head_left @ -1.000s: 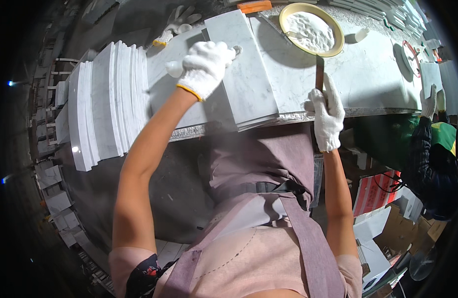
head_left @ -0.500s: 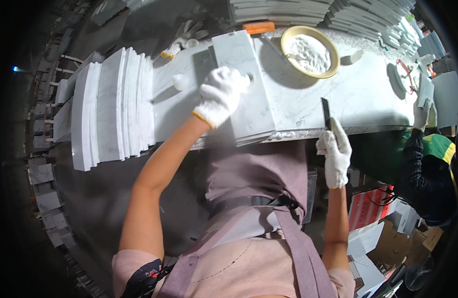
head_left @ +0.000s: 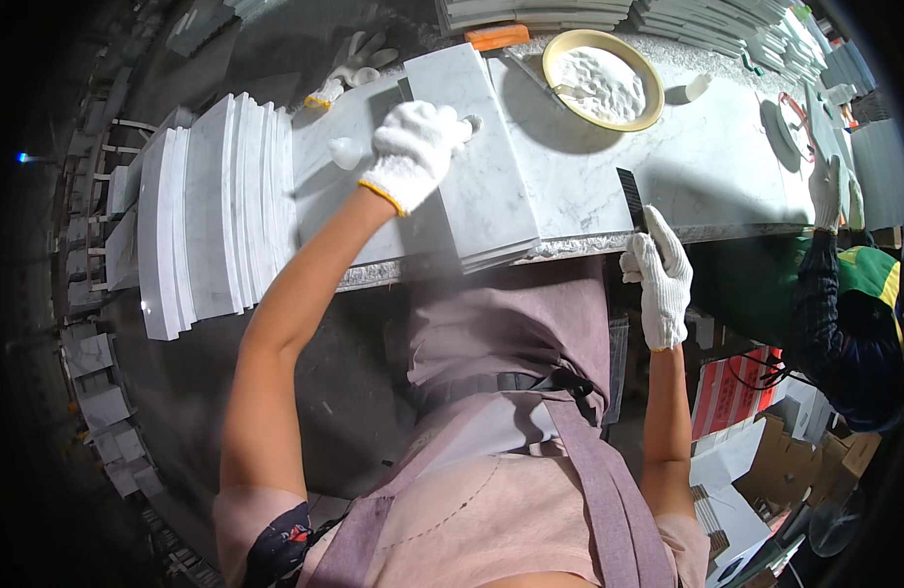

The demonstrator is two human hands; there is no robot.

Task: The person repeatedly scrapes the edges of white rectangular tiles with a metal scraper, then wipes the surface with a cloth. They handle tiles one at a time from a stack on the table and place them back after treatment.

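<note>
My left hand (head_left: 410, 152), in a white knitted glove with a yellow cuff, is closed around a small pale round piece (head_left: 473, 124) whose end shows at the fingertips. It is over a white-grey veined stone tile (head_left: 476, 167), the top one of a short stack that overhangs the bench's front edge. Most of that piece is hidden by the glove. Near the front edge on the right, my right hand (head_left: 662, 279), gloved too, grips a black flat strip (head_left: 630, 196) that points up and away from me. Its kind cannot be made out.
Upright tiles (head_left: 212, 196) stand in a row at left. A yellow bowl of white paste or powder (head_left: 604, 83), an orange block (head_left: 497, 37), a translucent cup (head_left: 345, 152) and spare gloves (head_left: 352, 72) lie on the bench. A co-worker's gloved hands (head_left: 837, 196) are at far right.
My left hand has moved slightly left and away from me over the tile. The right hand still holds the black strip, which tilts a little more left. The whole view has shifted slightly.
</note>
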